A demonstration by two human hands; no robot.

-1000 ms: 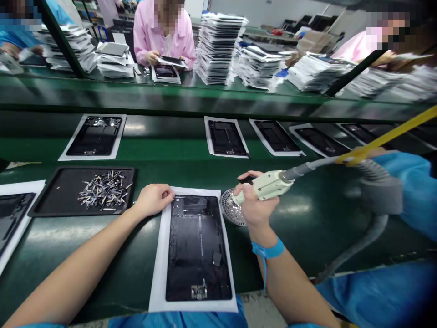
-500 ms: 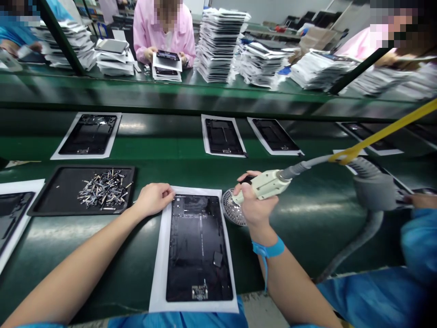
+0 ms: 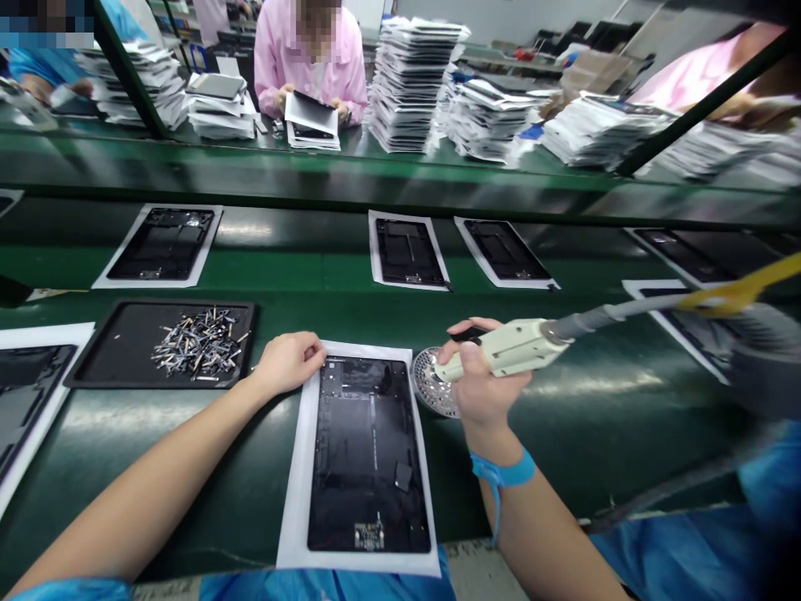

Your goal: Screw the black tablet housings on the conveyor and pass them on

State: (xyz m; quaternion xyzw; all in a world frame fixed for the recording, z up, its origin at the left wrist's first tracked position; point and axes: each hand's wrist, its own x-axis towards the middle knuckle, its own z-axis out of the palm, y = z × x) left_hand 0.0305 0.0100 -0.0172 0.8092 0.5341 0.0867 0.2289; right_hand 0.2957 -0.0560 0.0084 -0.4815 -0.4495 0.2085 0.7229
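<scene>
A black tablet housing (image 3: 369, 467) lies on white paper (image 3: 294, 509) in front of me, with a small circuit board at its near end. My left hand (image 3: 291, 363) is closed at its far left corner, fingers curled and fingertips touching that corner. In my right hand (image 3: 485, 384) is a pale electric screwdriver (image 3: 519, 349), held tilted, with its cable running off to the right. Its front end is over a round perforated metal screw dish (image 3: 431, 388) beside the housing; the bit is hidden. A blue band (image 3: 504, 469) circles my right wrist.
A black tray (image 3: 118, 355) with a pile of small parts (image 3: 204, 342) stands on the left, near another housing (image 3: 25, 384). More housings (image 3: 410, 250) on paper lie along the far strip. Across from me, a person in pink (image 3: 311, 63) handles papered sheets among tall stacks (image 3: 413, 83).
The screwdriver and my right hand have shifted slightly right, still over the dish. My left hand stays at the corner. At right, a co-worker's hand has left view and the grey hose has swung right.
</scene>
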